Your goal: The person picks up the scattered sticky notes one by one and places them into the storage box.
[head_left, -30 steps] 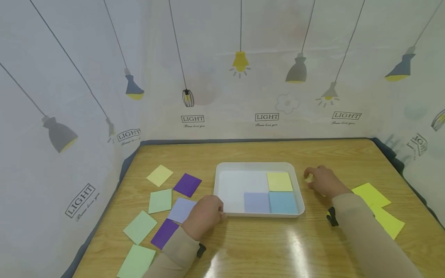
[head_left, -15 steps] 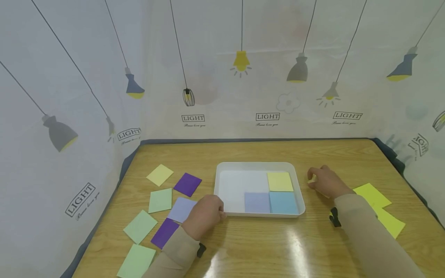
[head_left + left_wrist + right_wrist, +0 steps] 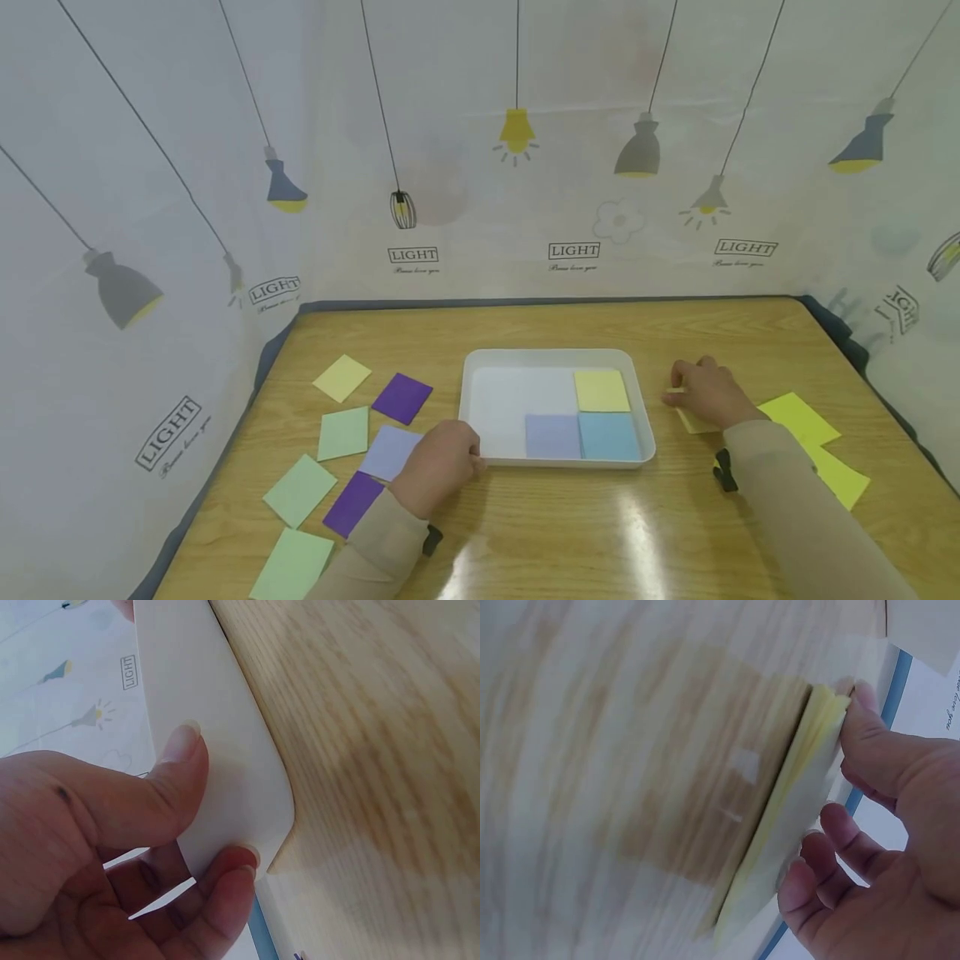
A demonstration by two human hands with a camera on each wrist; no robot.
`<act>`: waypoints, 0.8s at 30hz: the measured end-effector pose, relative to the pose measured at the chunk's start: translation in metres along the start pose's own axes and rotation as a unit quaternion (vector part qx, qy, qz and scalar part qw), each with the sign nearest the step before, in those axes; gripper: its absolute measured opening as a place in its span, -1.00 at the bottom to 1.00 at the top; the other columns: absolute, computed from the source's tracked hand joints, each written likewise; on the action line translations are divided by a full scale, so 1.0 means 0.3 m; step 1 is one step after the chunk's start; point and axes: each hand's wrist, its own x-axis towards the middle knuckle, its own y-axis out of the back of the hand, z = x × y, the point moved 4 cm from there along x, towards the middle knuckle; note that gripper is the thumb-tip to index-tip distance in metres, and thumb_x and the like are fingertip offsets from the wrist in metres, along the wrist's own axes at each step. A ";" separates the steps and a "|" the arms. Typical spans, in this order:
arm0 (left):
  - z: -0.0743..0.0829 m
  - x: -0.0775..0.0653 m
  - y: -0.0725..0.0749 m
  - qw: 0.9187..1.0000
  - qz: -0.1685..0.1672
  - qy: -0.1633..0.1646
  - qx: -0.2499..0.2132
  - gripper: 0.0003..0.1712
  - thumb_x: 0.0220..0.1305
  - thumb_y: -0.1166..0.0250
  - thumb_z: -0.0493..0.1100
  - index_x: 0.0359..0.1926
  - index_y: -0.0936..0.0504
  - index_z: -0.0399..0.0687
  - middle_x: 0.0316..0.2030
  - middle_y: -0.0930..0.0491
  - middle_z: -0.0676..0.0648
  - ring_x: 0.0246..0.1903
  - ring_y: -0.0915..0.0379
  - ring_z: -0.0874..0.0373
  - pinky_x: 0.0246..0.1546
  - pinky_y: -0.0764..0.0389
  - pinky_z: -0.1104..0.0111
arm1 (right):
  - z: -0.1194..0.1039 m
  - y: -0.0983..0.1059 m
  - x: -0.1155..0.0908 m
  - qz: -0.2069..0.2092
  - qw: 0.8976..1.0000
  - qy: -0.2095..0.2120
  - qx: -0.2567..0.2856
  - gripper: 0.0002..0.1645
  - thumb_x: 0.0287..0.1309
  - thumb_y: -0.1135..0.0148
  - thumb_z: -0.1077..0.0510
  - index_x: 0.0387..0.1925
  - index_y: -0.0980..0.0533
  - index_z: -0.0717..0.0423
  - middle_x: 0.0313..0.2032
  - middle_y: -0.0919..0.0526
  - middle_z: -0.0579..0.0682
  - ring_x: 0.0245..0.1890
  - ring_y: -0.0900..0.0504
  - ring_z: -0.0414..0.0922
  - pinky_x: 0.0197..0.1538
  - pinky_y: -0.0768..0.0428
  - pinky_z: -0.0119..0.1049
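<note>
In the head view, my left hand [image 3: 437, 468] holds the near left corner of a white tray [image 3: 495, 396]. The left wrist view has the thumb on the tray's outer wall [image 3: 225, 742] and the fingertips at its corner. Inside the tray lie square sticky notes: pale yellow [image 3: 602, 391], lavender [image 3: 552, 436] and blue [image 3: 609, 436]. Right of the tray, my right hand [image 3: 712, 393] grips a small stack of pale yellow sticky notes [image 3: 693, 422]. In the right wrist view, its thumb touches one end of the stack [image 3: 780, 840], where the layers are slightly parted.
Bright yellow notes [image 3: 801, 419] lie partly under the right forearm. Left of the tray are a pale yellow note [image 3: 342, 378], purple notes [image 3: 402, 398], a lavender note [image 3: 388, 452] and several green notes [image 3: 343, 432]. A patterned sheet [image 3: 480, 183] surrounds the wooden table [image 3: 570, 533].
My right hand has shifted slightly right and toward me, away from the tray, and more of the pale yellow stack shows beneath it. The left hand and tray stay put.
</note>
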 end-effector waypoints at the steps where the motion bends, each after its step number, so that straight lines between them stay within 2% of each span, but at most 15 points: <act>1: 0.000 0.000 0.000 1.000 0.000 0.000 0.002 -0.70 0.13 -0.47 -0.21 -0.68 -0.61 -0.05 -0.55 -0.55 0.09 -0.53 -0.36 0.23 -0.43 -0.48 0.37 | 0.000 0.000 0.000 0.002 1.000 0.004 0.002 -0.63 0.29 -0.33 -0.06 -0.13 -0.47 0.14 -0.06 -0.44 0.35 -0.12 -0.43 0.23 -0.14 -0.50 0.07; 6: 0.004 0.000 0.003 1.000 0.002 -0.004 0.004 -0.71 0.13 -0.48 -0.21 -0.67 -0.63 -0.07 -0.55 -0.57 0.08 -0.52 -0.37 0.23 -0.42 -0.49 0.36 | -0.001 0.001 -0.003 0.002 1.000 0.009 0.017 -0.60 0.29 -0.33 -0.02 -0.14 -0.46 0.23 -0.16 -0.49 0.23 -0.20 -0.43 0.09 -0.11 -0.51 0.01; 15: 0.007 -0.005 0.009 1.000 0.004 -0.006 0.000 -0.71 0.12 -0.48 -0.23 -0.67 -0.62 -0.07 -0.56 -0.56 0.08 -0.53 -0.37 0.23 -0.44 -0.48 0.36 | 0.010 -0.008 -0.002 -0.003 1.000 -0.011 0.021 -0.52 0.31 -0.31 -0.07 -0.09 -0.44 0.27 -0.14 -0.44 0.27 -0.21 -0.44 0.09 -0.14 -0.52 -0.01; 24: 0.004 -0.004 0.004 1.000 0.006 -0.013 -0.001 -0.70 0.13 -0.48 -0.23 -0.68 -0.62 -0.08 -0.56 -0.56 0.08 -0.52 -0.36 0.24 -0.42 -0.48 0.37 | 0.016 -0.010 -0.004 0.005 1.000 -0.003 0.024 -0.52 0.31 -0.30 -0.05 -0.12 -0.43 0.31 -0.19 -0.49 0.23 -0.24 -0.45 0.06 -0.14 -0.51 -0.03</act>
